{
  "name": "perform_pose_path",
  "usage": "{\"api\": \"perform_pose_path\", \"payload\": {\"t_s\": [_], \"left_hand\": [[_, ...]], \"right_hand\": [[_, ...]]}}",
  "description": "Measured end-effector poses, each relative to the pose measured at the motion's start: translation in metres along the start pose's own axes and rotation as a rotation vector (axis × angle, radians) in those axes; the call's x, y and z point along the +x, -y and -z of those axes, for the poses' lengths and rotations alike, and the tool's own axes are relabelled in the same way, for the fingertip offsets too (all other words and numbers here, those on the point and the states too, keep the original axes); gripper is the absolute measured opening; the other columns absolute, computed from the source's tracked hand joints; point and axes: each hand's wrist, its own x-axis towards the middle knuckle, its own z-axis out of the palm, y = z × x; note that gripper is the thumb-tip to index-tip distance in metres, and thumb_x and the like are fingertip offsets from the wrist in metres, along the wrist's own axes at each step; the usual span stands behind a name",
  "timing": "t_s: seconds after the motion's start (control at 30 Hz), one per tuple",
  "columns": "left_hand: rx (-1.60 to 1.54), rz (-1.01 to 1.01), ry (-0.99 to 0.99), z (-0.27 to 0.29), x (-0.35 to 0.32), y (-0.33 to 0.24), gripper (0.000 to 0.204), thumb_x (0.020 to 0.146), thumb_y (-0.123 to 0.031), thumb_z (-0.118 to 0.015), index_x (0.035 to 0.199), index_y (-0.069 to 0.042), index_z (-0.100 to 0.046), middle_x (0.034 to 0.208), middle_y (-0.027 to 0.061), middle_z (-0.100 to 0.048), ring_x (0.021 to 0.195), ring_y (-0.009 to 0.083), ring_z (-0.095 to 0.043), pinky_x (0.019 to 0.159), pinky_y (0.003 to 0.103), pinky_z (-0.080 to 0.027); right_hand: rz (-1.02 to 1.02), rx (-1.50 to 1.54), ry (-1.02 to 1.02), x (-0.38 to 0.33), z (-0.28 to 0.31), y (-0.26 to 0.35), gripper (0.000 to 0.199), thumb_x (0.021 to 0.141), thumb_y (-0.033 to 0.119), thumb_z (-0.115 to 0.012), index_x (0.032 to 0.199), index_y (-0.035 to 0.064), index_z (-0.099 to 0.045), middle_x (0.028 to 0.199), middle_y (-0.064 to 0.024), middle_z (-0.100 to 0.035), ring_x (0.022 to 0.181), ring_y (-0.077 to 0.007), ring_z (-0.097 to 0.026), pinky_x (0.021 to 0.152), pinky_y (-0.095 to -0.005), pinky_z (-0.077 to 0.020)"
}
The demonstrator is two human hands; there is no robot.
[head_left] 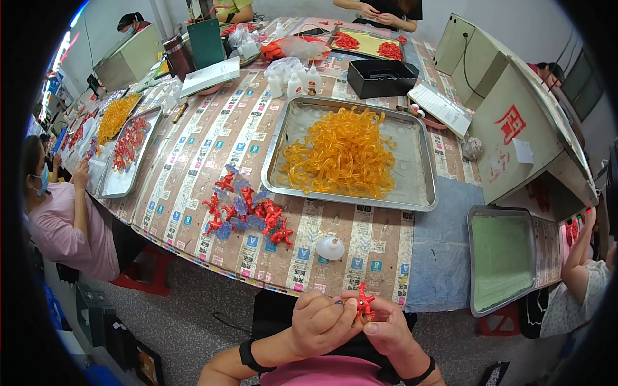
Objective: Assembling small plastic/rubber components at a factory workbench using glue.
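Just off the table's near edge, I hold a small red figurine [365, 300] between both hands. My right hand [394, 327] grips it between thumb and fingers. My left hand [322, 325] is closed, its fingertips pinched against the figurine's left side; whatever else lies inside those fingers is hidden. On the table to the left lies a loose group of similar red figurines [270, 212] among translucent purple-blue pieces [241, 206]. A small white rounded bottle [330, 248] stands on the table just beyond my hands.
A metal tray [270, 168] heaped with curly translucent orange pieces [344, 151] lies ahead. White bottles [295, 85] and a black bin [382, 80] stand behind it. A green-lined tray [502, 257] is at right, below a pale cabinet [508, 138]. People sit at left, right and across.
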Motion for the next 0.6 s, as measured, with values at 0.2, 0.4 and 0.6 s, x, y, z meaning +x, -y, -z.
{"api": "perform_pose_path", "payload": {"t_s": [0.2,0.4,0.6], "left_hand": [[0.009,-0.007,0.029,0.001,-0.001,0.000,0.046,0.062,-0.013,-0.080,0.104,-0.002,-0.064,0.092,0.0013,-0.046,0.068,0.0150,-0.053,0.065,0.030,-0.041],[0.010,-0.009,0.037,0.000,0.001,0.000,0.046,0.062,-0.011,-0.079,0.104,-0.003,-0.064,0.092,0.0013,-0.046,0.068,0.0148,-0.053,0.065,0.030,-0.041],[0.002,-0.007,0.050,0.000,0.001,0.000,0.046,0.062,-0.011,-0.079,0.104,-0.003,-0.063,0.092,0.0011,-0.046,0.068,0.0147,-0.054,0.066,0.030,-0.042]], "right_hand": [[-0.001,0.005,0.002,0.000,-0.002,0.001,0.070,0.078,0.018,-0.071,0.135,-0.0080,-0.041,0.132,-0.0173,-0.050,0.121,-0.0226,-0.050,0.106,-0.0364,-0.0367],[0.003,-0.004,0.021,0.000,0.004,0.000,0.068,0.079,0.019,-0.070,0.135,-0.0073,-0.041,0.132,-0.0162,-0.050,0.121,-0.0221,-0.049,0.106,-0.0361,-0.0365],[0.004,0.002,0.020,0.001,0.003,0.001,0.068,0.079,0.019,-0.070,0.135,-0.0069,-0.042,0.131,-0.0147,-0.050,0.121,-0.0212,-0.049,0.106,-0.0358,-0.0361]]}}
